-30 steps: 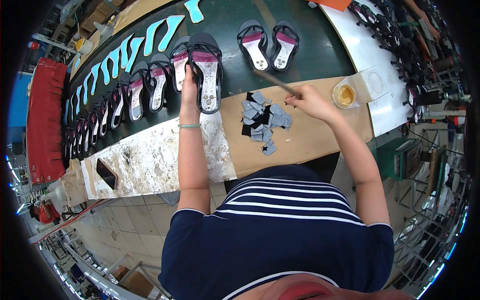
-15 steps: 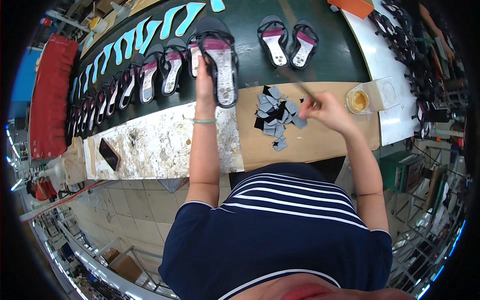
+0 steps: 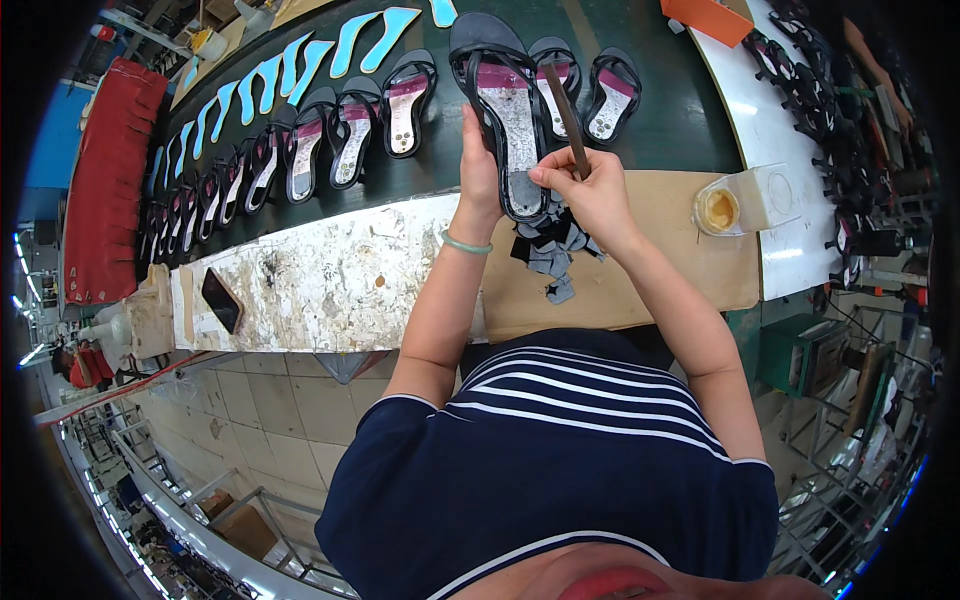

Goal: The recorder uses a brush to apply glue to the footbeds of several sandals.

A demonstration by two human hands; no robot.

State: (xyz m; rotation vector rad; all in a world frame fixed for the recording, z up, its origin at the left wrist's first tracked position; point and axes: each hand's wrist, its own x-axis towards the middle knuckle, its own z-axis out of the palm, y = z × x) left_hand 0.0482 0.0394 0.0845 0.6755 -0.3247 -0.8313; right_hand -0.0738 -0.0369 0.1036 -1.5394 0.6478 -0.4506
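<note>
A black strappy sandal point(image 3: 508, 115) is held up over the table by my left hand point(image 3: 478, 175), closed along its left side, heel end toward me. Its white insole has a maroon band. On the heel lies a grey patch point(image 3: 525, 192), touched by the thumb and fingertip of my right hand point(image 3: 595, 195). A thin brown stick point(image 3: 568, 122) is gripped in that same hand, pointing away from me. Just below the sandal, a pile of small grey and black pieces point(image 3: 560, 245), partly hidden, rests on brown cardboard point(image 3: 665, 265).
Several similar sandals point(image 3: 350, 140) line the dark green table, with turquoise sole-shaped pieces point(image 3: 265, 88) behind. A tub of yellowish paste point(image 3: 717, 209) stands right. A phone point(image 3: 221, 302) lies on the stained white board point(image 3: 330, 280). An orange box point(image 3: 708, 18) is at the far right.
My left hand has brought the sandal rightward, over the pile. My right hand has moved left from beside the pile to the sandal's heel, where a grey patch now lies.
</note>
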